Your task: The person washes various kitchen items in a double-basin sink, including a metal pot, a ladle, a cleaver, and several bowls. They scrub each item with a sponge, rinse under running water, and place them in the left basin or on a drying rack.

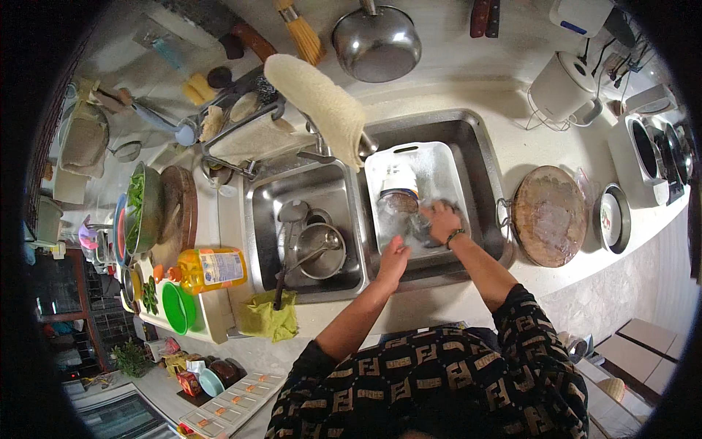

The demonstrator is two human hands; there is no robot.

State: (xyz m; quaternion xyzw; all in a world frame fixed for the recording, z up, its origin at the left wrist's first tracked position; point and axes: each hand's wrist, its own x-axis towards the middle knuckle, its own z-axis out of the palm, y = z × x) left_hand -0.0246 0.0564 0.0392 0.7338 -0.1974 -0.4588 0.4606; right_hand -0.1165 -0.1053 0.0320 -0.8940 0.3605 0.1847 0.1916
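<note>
A white plastic tub [458, 189] with a slotted handle sits in the right sink basin and holds cloudy water. Inside it a white container [396, 178] with a printed label lies tilted, its brown open end or base towards me. My right hand [443, 220], a beaded bracelet at its wrist, reaches into the tub beside a dark, blurred thing; whether it grips that is unclear. At the tub's near edge is my left hand [395, 259], thumb raised. Its other fingers are partly hidden, so I cannot tell whether they hold anything.
A beige cloth [315, 99] hangs over the faucet. The left basin [269, 192] holds a steel pot [329, 258] and ladles. An orange detergent bottle [219, 271] and a yellow-green cloth [266, 315] lie left. Right stand a round wooden board [550, 217] and a white kettle [559, 88].
</note>
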